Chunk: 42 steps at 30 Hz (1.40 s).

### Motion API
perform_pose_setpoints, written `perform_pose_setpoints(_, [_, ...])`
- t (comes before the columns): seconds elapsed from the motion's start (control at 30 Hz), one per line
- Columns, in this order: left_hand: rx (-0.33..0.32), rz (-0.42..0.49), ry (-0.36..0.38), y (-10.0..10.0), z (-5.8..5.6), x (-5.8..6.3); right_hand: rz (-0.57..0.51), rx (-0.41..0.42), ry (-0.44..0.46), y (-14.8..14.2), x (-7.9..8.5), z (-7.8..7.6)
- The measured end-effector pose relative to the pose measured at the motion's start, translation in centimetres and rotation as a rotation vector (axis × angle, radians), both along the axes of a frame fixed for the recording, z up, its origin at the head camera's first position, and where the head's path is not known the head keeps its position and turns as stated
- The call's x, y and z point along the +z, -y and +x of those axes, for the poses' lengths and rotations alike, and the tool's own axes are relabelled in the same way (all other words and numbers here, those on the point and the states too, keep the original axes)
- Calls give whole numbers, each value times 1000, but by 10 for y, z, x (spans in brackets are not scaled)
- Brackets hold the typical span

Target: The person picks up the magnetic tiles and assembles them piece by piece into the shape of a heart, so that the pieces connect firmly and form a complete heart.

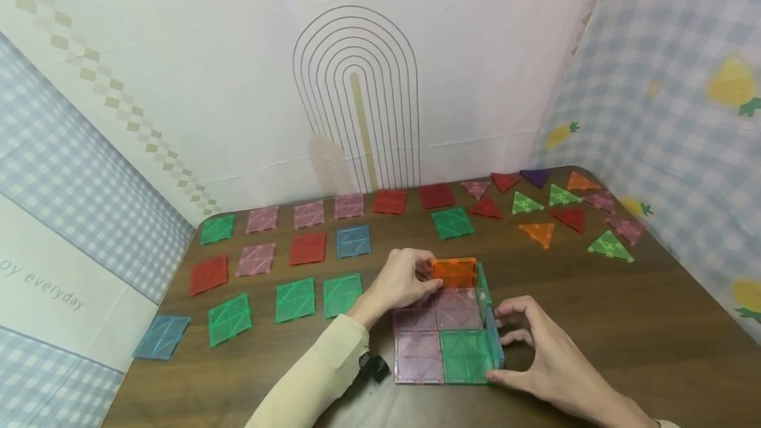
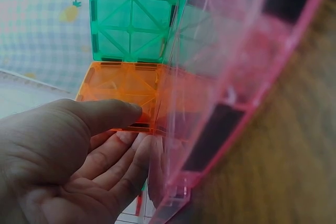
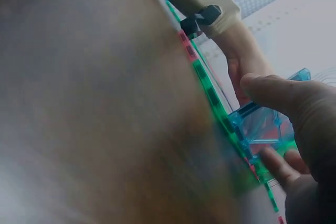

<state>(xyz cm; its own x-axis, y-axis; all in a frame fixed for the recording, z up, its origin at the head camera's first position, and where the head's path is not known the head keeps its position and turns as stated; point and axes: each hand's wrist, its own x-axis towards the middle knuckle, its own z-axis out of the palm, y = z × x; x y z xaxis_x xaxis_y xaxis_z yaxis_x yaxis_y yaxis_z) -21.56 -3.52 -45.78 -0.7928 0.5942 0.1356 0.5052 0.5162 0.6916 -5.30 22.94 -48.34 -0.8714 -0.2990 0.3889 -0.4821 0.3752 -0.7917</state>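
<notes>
A flat square of magnetic tiles lies on the table, with pink tiles [image 1: 418,356] and a green tile [image 1: 465,355] at the near right. An orange magnetic tile [image 1: 454,274] stands upright along its far edge. My left hand [image 1: 399,281] pinches the orange tile's left end, thumb on its near face and fingers behind. On the right edge stand a green upright tile [image 2: 131,27] and, nearer, a blue magnetic tile [image 3: 262,127]. Around the blue tile's outer side my right hand [image 1: 549,352] curves, thumb at the near corner and fingertips close to the far end.
Loose square tiles in red [image 1: 307,249], green [image 1: 295,299], pink [image 1: 255,259] and blue [image 1: 353,242] lie in rows at the left and back of the table [image 1: 594,302]. Several triangle tiles [image 1: 538,234] lie at the back right. Cloth hangings [image 1: 487,51] enclose the table.
</notes>
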Motion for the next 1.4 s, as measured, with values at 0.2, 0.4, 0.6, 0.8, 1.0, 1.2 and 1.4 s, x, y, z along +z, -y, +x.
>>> perform_pose_setpoints(0.2, [8, -4, -26, -1, -1, 0, 69, 15, 140, -6, -1, -9])
perform_pose_setpoints(0.4, [4, 7, -35, 1, -2, 1, 214, 63, 258, -12, -1, -17])
perform_pose_setpoints(0.6, [9, 22, -41, 1, -4, 1, 199, 53, 173, -13, -4, -23])
perform_pose_setpoints(0.8, [23, 28, -18, 1, -5, 1, 183, 48, 92, -16, -12, -28])
perform_pose_setpoints(1.0, [25, 27, -21, 0, -7, -1, 174, 54, 50, -17, -13, -31])
perform_pose_setpoints(1.2, [25, 19, -11, 0, -9, 1, 180, 47, 66, -19, -13, -31])
perform_pose_setpoints(1.4, [-58, -12, 115, 12, -14, 9, 170, 69, 152, -18, -12, -27])
